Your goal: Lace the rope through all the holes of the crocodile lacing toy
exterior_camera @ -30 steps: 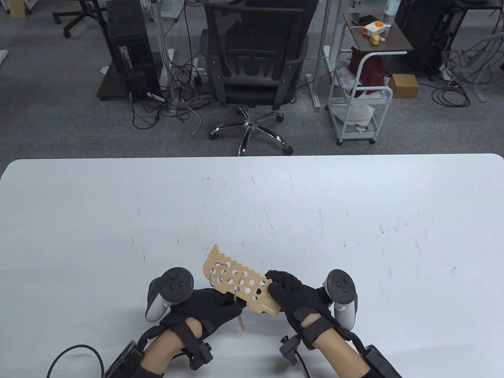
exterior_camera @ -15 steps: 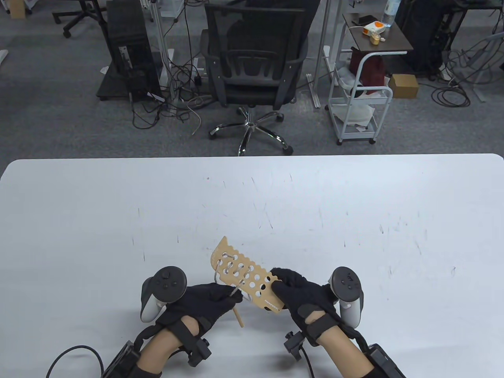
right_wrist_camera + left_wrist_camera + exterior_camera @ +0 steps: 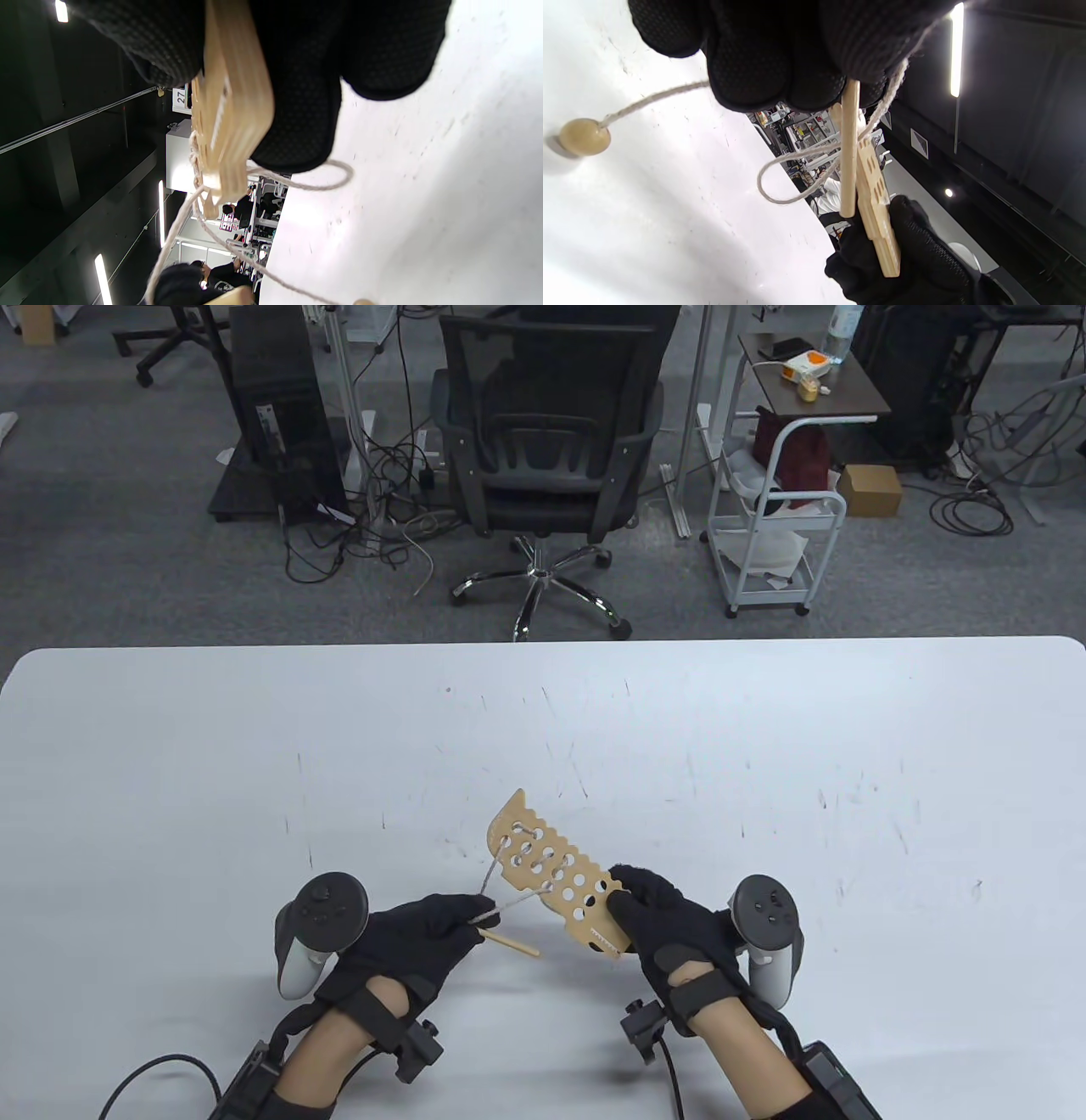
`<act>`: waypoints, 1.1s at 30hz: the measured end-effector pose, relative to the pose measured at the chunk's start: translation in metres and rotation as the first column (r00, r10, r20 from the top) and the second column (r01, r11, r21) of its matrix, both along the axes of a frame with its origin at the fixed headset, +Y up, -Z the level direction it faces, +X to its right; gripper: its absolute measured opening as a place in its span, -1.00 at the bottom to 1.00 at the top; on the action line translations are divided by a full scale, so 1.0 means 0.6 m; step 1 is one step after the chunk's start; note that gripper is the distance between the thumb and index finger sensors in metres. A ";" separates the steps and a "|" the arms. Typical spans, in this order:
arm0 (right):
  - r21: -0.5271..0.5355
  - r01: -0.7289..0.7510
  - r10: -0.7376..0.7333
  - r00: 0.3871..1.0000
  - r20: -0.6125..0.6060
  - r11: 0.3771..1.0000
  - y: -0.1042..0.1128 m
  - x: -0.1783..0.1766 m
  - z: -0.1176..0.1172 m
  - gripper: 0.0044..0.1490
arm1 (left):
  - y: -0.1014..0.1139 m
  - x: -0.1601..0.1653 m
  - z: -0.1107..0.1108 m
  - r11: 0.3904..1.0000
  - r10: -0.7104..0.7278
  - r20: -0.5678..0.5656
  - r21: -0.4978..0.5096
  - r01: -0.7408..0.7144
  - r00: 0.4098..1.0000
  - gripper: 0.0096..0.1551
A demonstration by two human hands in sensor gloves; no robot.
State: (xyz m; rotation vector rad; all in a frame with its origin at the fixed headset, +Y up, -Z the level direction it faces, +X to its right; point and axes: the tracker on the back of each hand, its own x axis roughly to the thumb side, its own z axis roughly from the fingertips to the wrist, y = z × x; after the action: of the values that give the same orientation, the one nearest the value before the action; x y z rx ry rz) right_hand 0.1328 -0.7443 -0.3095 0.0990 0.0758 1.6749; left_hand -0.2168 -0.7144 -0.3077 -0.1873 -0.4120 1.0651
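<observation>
Your right hand gripped the crocodile lacing toy by its lower end, fingers clamped on both faces, and held it tilted in the air above the desk, close to the near edge and a little left of its middle. Your left hand pinched the rope together with the wooden needle at its tip, the needle sticking out toward the toy. In the left wrist view the rope ran from your fingers in a slack loop to the board, while its other end trailed to a round bead lying on the desk. The holes nearest the far end of the toy carried lacing; most of the rest looked open, so the task seemed early. I judged the board to be light, thin and stiff, best held by its edge or an unlaced end so your fingers covered no holes. The rope looked soft and limp, so only the stiff needle would steer it; I would have gripped near the needle's tip for aim.
</observation>
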 end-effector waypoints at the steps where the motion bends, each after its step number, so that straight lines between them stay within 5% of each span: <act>1: 0.001 -0.005 0.005 1.000 0.005 1.000 0.000 0.003 -0.001 -0.35 | 0.002 -0.003 0.000 1.000 0.007 -0.010 0.004 -0.007 1.000 -0.50; 33: -0.027 -0.134 0.137 0.974 0.180 0.991 -0.013 0.065 -0.034 -0.35 | 0.033 -0.112 -0.011 0.973 0.223 -0.306 0.134 -0.190 0.926 -0.52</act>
State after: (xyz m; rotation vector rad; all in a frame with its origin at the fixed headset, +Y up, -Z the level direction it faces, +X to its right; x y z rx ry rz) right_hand 0.1719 -0.7523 -0.3300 -0.0721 -0.0435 1.8118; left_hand -0.2843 -0.6945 -0.3141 0.1234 -0.1942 1.2553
